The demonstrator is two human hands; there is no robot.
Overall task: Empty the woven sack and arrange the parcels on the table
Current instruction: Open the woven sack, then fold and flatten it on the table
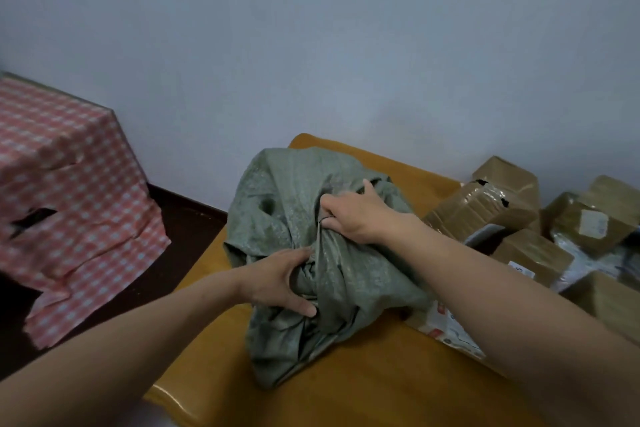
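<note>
1. L hand (280, 282) has its fingers curled round a bunch of the woven sack (284, 191), low down & near the person.
2. R hand (356, 215) grabs a fold higher up, fingers tucked into the cloth. So both hands are closed on the sack.
3. The sack lies all crumpled on the left part of the table (346, 392), w/ the parcels just to its right.
4. I think the sack is soft, floppy & light: it folds & sags where the hands squeeze it. The thin weave may be slippy, so a big handful holds better than a pinch. Bottom corners look best for tipping it out. Can't tell if anything is left inside.
5. Count: 1 sack, 1 table.
6. Brown taped boxes (485, 211): at least 5 in the pile; the edge cuts some off. They look stiff, so hold them by 2 sides.
7. 1 flat parcel (446, 322) w/ a red & white label peeks from under the R arm.
8. Far left: 1 red checked cloth (69, 184) hangs over sth boxy.
</note>
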